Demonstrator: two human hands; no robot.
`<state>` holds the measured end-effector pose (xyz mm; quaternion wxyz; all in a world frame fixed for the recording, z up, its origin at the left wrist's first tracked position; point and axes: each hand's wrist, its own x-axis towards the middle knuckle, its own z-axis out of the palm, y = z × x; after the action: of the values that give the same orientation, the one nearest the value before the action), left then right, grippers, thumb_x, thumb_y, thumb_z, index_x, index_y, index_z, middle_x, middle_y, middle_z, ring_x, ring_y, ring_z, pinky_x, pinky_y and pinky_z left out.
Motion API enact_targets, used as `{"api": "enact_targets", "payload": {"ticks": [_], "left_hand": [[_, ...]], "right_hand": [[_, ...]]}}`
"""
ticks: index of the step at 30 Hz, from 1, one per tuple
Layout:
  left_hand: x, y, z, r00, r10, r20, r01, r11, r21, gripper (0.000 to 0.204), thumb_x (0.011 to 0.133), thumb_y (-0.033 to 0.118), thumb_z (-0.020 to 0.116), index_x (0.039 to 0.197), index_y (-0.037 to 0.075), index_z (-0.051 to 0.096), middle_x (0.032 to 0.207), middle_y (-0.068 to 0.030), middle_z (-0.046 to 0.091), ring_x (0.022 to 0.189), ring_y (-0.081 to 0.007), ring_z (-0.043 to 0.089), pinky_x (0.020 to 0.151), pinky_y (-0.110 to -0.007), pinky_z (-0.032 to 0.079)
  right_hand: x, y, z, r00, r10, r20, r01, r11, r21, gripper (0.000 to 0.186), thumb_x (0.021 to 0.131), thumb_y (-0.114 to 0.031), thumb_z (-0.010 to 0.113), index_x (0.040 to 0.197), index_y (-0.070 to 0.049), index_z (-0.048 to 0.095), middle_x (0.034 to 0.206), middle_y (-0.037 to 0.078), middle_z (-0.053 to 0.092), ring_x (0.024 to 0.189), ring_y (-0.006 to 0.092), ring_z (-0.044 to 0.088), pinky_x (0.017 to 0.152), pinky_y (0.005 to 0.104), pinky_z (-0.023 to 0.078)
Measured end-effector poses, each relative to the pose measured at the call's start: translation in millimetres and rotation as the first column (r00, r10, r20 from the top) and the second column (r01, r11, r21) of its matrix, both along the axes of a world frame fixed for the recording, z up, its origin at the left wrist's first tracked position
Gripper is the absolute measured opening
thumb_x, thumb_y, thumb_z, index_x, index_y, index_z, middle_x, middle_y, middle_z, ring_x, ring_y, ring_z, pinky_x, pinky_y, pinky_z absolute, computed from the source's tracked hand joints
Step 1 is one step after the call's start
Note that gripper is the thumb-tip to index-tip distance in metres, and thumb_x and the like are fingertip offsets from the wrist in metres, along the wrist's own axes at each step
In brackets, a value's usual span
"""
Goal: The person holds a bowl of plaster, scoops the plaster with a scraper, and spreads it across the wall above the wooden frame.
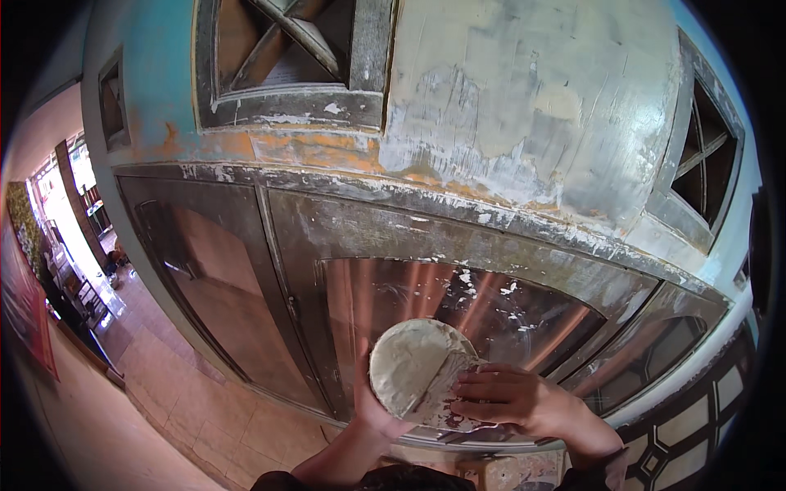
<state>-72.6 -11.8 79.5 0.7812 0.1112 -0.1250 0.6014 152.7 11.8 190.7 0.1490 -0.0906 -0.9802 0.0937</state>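
My left hand [373, 405] is wrapped round the side of a round tub of whitish putty [407, 360], held up in front of me. In my right hand [516, 398] is a flat, paste-smeared putty scraper [442, 399], its edge lying across the putty surface. The fingers of that hand press flat on the scraper's face; the thumb is hidden beneath. Behind the tub stands a dark wooden door frame with a glass pane [393, 286], spattered with white.
Above the frame, the wall [532, 106] carries patchy white filler and orange stains. Latticed wooden vents [282, 106] sit in the wall. At left, a tiled floor [188, 409] leads to a bright doorway [65, 204]. A dark patterned panel [688, 425] stands at lower right.
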Motion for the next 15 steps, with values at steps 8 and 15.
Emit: {"api": "enact_targets", "payload": {"ticks": [8,15], "left_hand": [[-9.3,0.1,-1.6,1.0,0.003,-0.001,-0.003,1.0,-0.002,0.081,0.098,0.067,0.029,0.145,0.002,0.044,0.145,-0.0213,0.049,0.13,-0.0391,0.05,0.109,-0.052,0.039],[-22.0,1.1,-10.3,0.989,0.06,-0.135,-0.071,0.994,-0.084,0.084,0.095,0.071,0.03,0.147,0.006,0.042,0.148,-0.0178,0.047,0.134,-0.0371,0.047,0.111,-0.052,0.038]], "right_hand": [[-7.2,1.6,5.8,0.997,0.018,-0.07,-0.017,1.0,0.014,0.049,0.082,-0.015,0.067,0.131,-0.009,0.064,0.129,0.014,0.064,0.123,0.0304,0.059,0.107,0.0474,0.045],[-13.8,7.7,0.3,0.986,0.057,-0.159,-0.052,0.998,0.04,0.046,0.083,-0.008,0.063,0.129,-0.008,0.065,0.127,0.014,0.065,0.121,0.03,0.06,0.107,0.0466,0.046]]}}
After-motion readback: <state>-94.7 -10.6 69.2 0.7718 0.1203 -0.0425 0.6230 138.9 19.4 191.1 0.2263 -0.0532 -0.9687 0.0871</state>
